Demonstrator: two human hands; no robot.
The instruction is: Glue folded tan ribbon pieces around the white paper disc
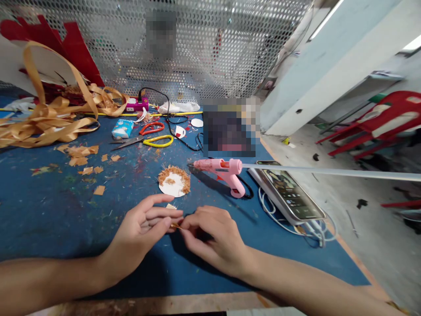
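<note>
A little scrap of tan ribbon (pixel 175 225), shiny and folded narrow, sits between the two hands at the near side of the blue tabletop (pixel 82 219). The left hand (pixel 140 230) has its fingers stretched out nearly straight, the thumb pressing the scrap against them; the right hand (pixel 215 237) is curled, pinching the other end between thumb and forefinger.

Just beyond the fingertips lies a smooth white disc (pixel 175 188), its upper and right rim crusted with crimped tan ruffles (the lower left is bare). To its right stands a pink plastic glue gun (pixel 223 170), dark nozzle towards the disc, with a long translucent glue stick (pixel 329 172) running out of its back. Beyond that, a phone (pixel 291 191) rests at a slant beside looped white cable (pixel 268 206).

Over on the left, flat ribbon squares (pixel 79 153) are scattered near steel scissors (pixel 136 139) with one red and one yellow handle loop. Behind them, glossy satin ribbon (pixel 59 118) heaps in loose coils before a perforated metal panel (pixel 115 44).
</note>
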